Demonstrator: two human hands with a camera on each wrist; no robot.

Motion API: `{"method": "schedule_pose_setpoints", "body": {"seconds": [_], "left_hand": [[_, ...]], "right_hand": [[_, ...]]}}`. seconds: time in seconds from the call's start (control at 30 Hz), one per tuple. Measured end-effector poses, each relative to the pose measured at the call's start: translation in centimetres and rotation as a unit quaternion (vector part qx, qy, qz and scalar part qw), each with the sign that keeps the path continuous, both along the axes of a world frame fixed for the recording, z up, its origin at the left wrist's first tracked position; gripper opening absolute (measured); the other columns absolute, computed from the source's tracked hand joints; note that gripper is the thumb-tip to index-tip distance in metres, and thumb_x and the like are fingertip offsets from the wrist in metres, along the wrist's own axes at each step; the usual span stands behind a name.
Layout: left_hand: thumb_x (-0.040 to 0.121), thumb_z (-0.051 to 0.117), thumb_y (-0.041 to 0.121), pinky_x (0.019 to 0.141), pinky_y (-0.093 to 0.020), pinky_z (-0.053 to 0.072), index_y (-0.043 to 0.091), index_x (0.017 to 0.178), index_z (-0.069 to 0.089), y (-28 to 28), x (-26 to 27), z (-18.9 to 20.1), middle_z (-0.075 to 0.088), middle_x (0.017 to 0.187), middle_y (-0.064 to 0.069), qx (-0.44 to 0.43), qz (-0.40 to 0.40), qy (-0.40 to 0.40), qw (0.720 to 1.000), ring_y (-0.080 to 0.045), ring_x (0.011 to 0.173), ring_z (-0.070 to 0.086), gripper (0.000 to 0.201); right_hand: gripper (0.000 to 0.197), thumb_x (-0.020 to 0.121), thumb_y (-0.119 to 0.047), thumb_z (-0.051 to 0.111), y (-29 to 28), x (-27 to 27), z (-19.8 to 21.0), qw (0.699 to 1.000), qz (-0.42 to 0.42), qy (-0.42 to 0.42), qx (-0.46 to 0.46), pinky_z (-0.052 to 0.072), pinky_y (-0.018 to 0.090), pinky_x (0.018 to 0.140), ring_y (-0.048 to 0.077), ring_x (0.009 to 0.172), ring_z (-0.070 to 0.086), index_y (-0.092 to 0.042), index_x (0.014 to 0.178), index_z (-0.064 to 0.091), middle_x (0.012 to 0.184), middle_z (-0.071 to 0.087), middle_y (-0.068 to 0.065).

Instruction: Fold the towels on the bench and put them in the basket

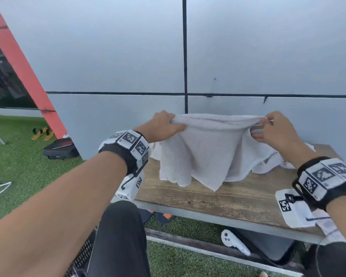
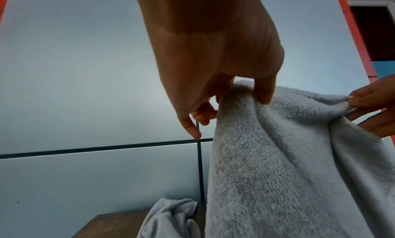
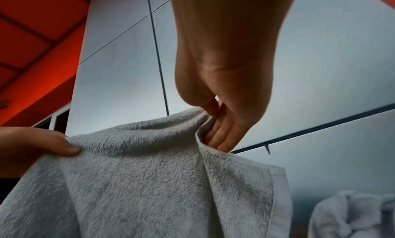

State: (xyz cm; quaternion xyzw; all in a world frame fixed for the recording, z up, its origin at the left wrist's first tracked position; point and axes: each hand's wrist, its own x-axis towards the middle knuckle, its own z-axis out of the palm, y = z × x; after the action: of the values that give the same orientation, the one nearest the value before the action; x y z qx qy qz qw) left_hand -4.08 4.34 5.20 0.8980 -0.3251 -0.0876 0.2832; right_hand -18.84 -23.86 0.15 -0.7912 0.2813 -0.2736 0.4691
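**Holding a towel up by the top edge, ready for the first fold**

Starting closest in: a dark mesh basket (image 1: 82, 254) sits low by the person's leg, only a corner of it showing, so can't tell what's in it. Next comes the wooden surface (image 1: 218, 198), with a white controller (image 1: 233, 243) lying on the grass underneath.

Over the surface, the left hand (image 1: 164, 124) has its fingers curled around one top corner of the white towel (image 1: 206, 150), and the right hand (image 1: 276, 128) pinches the other corner between thumb and fingers. So both hands are gripping it, and it hangs between them with the bottom edge draping unevenly down to the surface. Behind it, more crumpled towels (image 1: 272, 162) are waiting against the grey wall.

My take on doing this bit well: pull the top edge tighter first, since it's sagging and bunched at both grips. Get the hems lined up before bringing the corners together, otherwise the fold comes out lopsided. Keeping the loose end resting on the surface should stop it twisting.
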Motion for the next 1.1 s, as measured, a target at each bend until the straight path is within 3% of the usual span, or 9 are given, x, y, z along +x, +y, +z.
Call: {"method": "schedule_pose_setpoints", "body": {"seconds": [0.13,0.33,0.43,0.53,0.63,0.73,0.9,1.0,1.1], "left_hand": [[0.095,0.059,0.048,0.091,-0.041,0.04,0.022,0.079,0.042,-0.9,-1.1,0.5,0.039,0.115,-0.006,0.032,-0.006,-0.023,0.999,-0.025,0.105,0.044,0.034],[0.101,0.042,0.041,0.096,-0.043,0.034,0.027,0.082,0.037,-0.4,-2.2,0.9,0.037,0.102,0.001,-0.031,0.007,0.055,0.998,-0.02,0.102,0.036,0.024],[0.104,0.033,0.033,0.083,-0.038,0.033,0.026,0.079,0.038,-0.1,-2.3,1.3,0.04,0.093,0.002,-0.043,-0.006,0.058,0.997,-0.019,0.091,0.038,0.026],[0.1,0.042,0.023,0.065,-0.031,0.033,0.016,0.082,0.044,-0.3,-2.2,1.5,0.045,0.082,0.003,-0.034,-0.022,0.028,0.999,-0.016,0.077,0.041,0.02],[0.094,0.049,0.011,0.054,-0.025,0.03,0.017,0.076,0.041,-1.5,-2.3,1.2,0.042,0.073,0.004,-0.015,-0.057,0.018,0.998,-0.013,0.065,0.038,0.02],[0.09,0.052,0.007,0.053,-0.027,0.026,0.019,0.071,0.034,-3.5,-2.8,0.6,0.035,0.068,0.003,0.017,-0.125,-0.005,0.992,-0.014,0.06,0.03,0.03],[0.088,0.067,0.013,0.055,-0.025,0.026,0.017,0.076,0.04,-5.4,-1.9,0.0,0.037,0.066,0.006,0.006,-0.16,-0.024,0.987,-0.011,0.058,0.03,0.03],[0.088,0.074,0.036,0.061,-0.026,0.035,0.011,0.088,0.053,-4.9,-0.1,-0.2,0.048,0.073,0.005,0.053,-0.13,0.014,0.99,-0.011,0.064,0.044,0.032],[0.093,0.063,0.052,0.059,-0.03,0.029,0.011,0.068,0.045,-4.4,1.4,-0.9,0.042,0.068,0.0,0.155,-0.124,-0.005,0.98,-0.019,0.064,0.042,0.052]], "right_hand": [[0.018,0.105,-0.021,0.043,-0.7,-2.1,-0.3,1.0,0.012,0.018,0.003,0.057,0.052,0.09,0.037,0.1,0.068,-0.005,0.113,0.046,0.113,0.062,0.022],[0.015,0.106,-0.026,0.039,-0.1,-2.1,0.0,0.999,0.025,0.034,-0.026,0.053,0.048,0.084,0.036,0.106,0.064,-0.02,0.093,0.042,0.093,0.054,0.006],[0.016,0.103,-0.026,0.041,0.9,-1.8,0.3,0.996,0.03,0.06,-0.061,0.051,0.052,0.083,0.038,0.098,0.062,-0.023,0.088,0.041,0.084,0.05,0.003],[0.008,0.101,-0.021,0.048,2.3,-1.4,0.7,0.993,0.05,0.079,-0.074,0.046,0.039,0.08,0.029,0.099,0.058,-0.015,0.106,0.05,0.101,0.057,0.002],[0.022,0.097,-0.023,0.063,4.9,-1.0,1.3,0.986,0.13,0.059,-0.09,0.046,0.037,0.098,0.014,0.119,0.052,-0.021,0.116,0.054,0.127,0.052,-0.008],[0.033,0.094,-0.024,0.069,7.6,0.0,1.4,0.966,0.237,0.061,-0.08,0.041,0.027,0.102,0.005,0.12,0.051,-0.02,0.124,0.056,0.126,0.056,-0.011],[0.024,0.098,-0.017,0.056,7.8,1.5,0.9,0.931,0.27,0.159,-0.187,0.037,0.031,0.067,0.014,0.066,0.049,-0.015,0.074,0.052,0.071,0.055,0.001],[0.029,0.09,0.003,0.046,5.8,1.2,1.6,0.949,0.2,0.136,-0.204,0.034,0.018,0.059,0.009,0.064,0.045,-0.019,0.071,0.052,0.067,0.051,-0.008],[0.026,0.081,0.007,0.041,3.3,0.9,1.8,0.963,0.114,0.138,-0.202,0.038,0.033,0.064,0.024,0.076,0.05,-0.014,0.069,0.051,0.073,0.055,0.002]]}}
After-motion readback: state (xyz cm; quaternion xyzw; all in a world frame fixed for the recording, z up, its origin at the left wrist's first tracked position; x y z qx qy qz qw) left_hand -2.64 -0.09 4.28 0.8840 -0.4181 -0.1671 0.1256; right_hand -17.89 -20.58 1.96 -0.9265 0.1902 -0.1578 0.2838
